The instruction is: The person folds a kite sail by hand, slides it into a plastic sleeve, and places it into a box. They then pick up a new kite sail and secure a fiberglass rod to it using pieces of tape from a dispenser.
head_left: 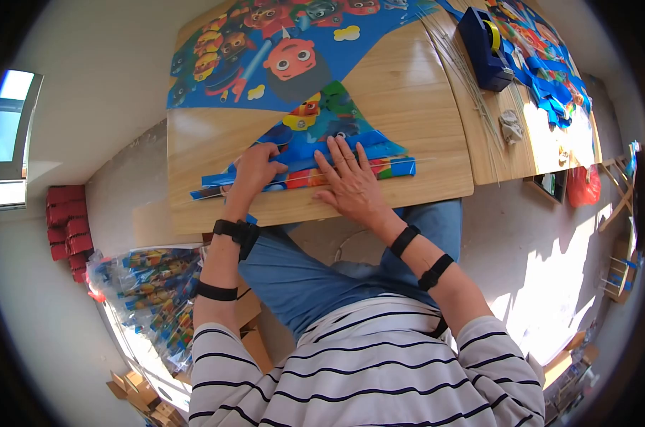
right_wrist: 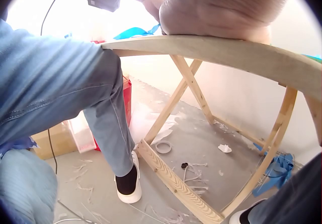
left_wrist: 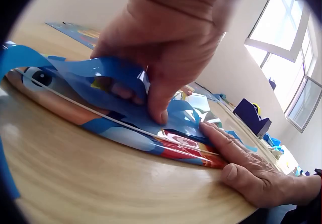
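A triangular printed plastic sheet (head_left: 342, 107) with cartoon figures lies on the wooden table (head_left: 401, 85), its near edge folded into a band. Along that band runs a thin white rod (left_wrist: 116, 119). My left hand (head_left: 253, 173) pinches a blue plastic strip (left_wrist: 113, 68) at the left part of the band, thumb in front and fingers partly hidden behind the film. Flat on the band's middle, with fingers spread, rests my right hand (head_left: 352, 183). In the right wrist view only the heel of the right hand (right_wrist: 221, 10) shows, at the table edge.
A larger printed sheet (head_left: 294, 64) covers the table's far left. At right are a blue tape dispenser (head_left: 482, 50), several thin rods (head_left: 472, 82) and blue scraps (head_left: 550, 85). Bagged printed sheets (head_left: 152, 292) lie at lower left. A tape roll (right_wrist: 163, 147) sits on the floor.
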Demonstrator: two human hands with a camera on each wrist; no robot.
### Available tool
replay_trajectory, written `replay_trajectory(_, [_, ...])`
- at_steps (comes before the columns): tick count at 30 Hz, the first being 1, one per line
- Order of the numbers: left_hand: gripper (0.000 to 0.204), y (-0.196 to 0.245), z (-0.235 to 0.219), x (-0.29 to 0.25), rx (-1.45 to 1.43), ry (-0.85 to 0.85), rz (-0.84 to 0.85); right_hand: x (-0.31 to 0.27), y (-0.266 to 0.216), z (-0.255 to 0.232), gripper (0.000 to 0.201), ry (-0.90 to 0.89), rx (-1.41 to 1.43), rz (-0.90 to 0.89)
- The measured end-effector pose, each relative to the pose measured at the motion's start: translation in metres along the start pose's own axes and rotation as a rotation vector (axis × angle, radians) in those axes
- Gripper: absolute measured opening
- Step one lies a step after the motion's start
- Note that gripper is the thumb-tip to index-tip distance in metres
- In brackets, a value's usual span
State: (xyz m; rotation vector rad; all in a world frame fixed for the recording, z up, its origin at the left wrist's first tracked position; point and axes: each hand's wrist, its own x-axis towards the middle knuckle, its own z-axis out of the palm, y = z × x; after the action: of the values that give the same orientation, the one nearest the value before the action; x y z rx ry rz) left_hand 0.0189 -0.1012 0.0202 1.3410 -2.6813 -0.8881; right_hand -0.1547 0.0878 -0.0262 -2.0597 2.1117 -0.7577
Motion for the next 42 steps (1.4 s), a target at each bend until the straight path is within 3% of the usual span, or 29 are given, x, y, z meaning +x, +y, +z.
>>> replay_trajectory(11, [0.019,-0.008,-0.035,0.011,-0.373,-0.317,-0.085,0.0,-0.002,-0.003,0.083,-0.01,0.006,0.007])
replay_trajectory(14, [0.018,-0.008,-0.046,0.013,-0.378,-0.496,-0.153,0.0,-0.001,-0.001,0.083,0.001,0.006,0.002])
replay_trajectory(20, [0.017,-0.02,-0.048,0.009,-0.624,-0.503,-0.373,0.0,-0.001,-0.002,0.085,0.001,0.0,0.0])
replay_trajectory(26, [0.016,-0.029,-0.039,0.016,-0.403,-0.428,-0.157,0.0,-0.002,-0.007,0.088,-0.026,0.011,0.012])
replay_trajectory(42, [0.015,-0.024,-0.037,0.018,-0.438,-0.433,-0.198,0.001,-0.003,-0.007,0.079,-0.029,-0.013,0.003])
